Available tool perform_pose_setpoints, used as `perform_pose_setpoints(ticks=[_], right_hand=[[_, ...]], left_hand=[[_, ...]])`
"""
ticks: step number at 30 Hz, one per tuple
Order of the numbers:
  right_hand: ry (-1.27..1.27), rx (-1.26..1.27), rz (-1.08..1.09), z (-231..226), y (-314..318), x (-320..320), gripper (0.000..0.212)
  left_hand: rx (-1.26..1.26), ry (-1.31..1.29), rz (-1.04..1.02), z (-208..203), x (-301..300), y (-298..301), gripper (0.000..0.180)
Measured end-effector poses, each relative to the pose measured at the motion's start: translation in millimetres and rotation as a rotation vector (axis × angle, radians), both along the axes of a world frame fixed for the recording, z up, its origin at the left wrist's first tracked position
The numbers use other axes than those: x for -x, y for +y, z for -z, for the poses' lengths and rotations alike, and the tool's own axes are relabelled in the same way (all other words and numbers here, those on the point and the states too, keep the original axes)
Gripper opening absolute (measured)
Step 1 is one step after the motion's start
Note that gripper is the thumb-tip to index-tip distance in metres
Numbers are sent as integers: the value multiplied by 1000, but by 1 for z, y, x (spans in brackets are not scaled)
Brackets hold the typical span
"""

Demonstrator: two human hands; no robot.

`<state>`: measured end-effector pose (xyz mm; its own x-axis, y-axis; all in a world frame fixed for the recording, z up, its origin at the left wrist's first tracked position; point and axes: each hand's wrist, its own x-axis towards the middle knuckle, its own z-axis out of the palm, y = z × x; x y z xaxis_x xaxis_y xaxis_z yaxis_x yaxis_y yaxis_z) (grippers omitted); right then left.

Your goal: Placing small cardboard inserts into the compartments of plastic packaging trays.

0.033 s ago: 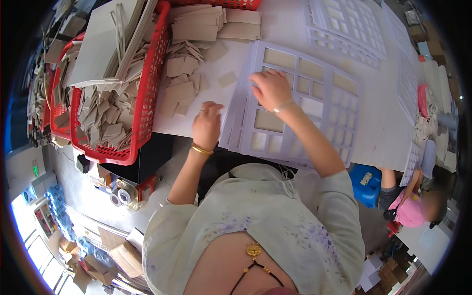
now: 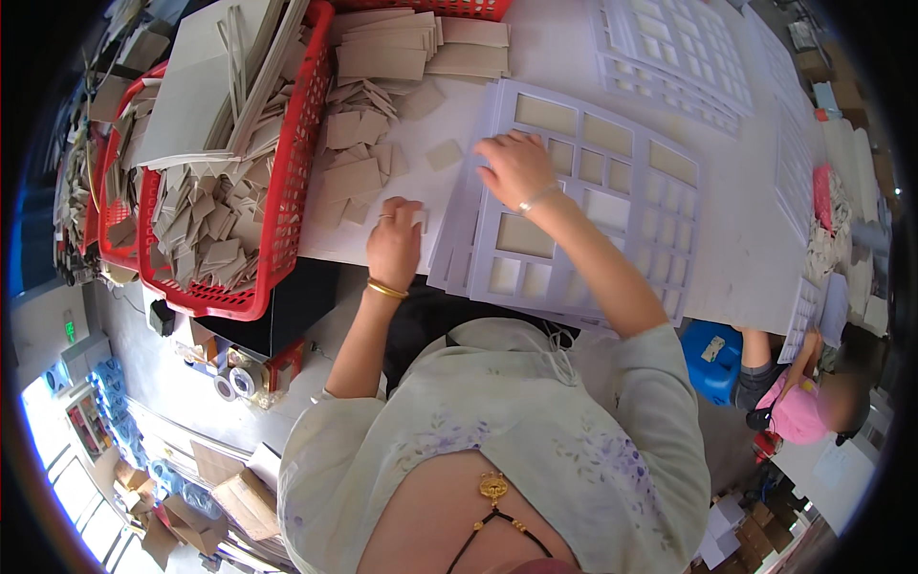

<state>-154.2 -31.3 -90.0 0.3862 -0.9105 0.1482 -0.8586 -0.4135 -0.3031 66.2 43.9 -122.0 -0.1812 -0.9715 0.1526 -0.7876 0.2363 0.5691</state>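
Observation:
My left hand hovers at the table's near edge, between loose grey cardboard pieces and a stack of white grid-shaped frames. Its fingers are curled together, and a small greyish bit shows at the fingertips, too small to name. Over the left part of the stack's top frame is my right hand, its thumb apart from its bent fingers and nothing visible between them. Several of the frame's windows show grey board, while others look white. The loose cardboard pieces lie left of the stack, with one square piece by itself near my right hand.
A red plastic basket full of cardboard offcuts stands on the left. Stacked grey cards lie farther back. More white frames are at the far right. A person in pink sits at right beside a blue container.
My right hand has shifted slightly left and away from me, toward the stack's left edge. My left hand has moved a little to the left.

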Motion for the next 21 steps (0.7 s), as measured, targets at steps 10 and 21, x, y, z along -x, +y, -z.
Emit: perform_pose_setpoints(ticks=[10,21], right_hand=[[340,-237,-171,42,-66,-70,22],[-522,-142,44,-25,38,2,19]], left_hand=[[-87,-46,-7,21,-27,1,41],[-144,319,-32,-4,-21,5,27]])
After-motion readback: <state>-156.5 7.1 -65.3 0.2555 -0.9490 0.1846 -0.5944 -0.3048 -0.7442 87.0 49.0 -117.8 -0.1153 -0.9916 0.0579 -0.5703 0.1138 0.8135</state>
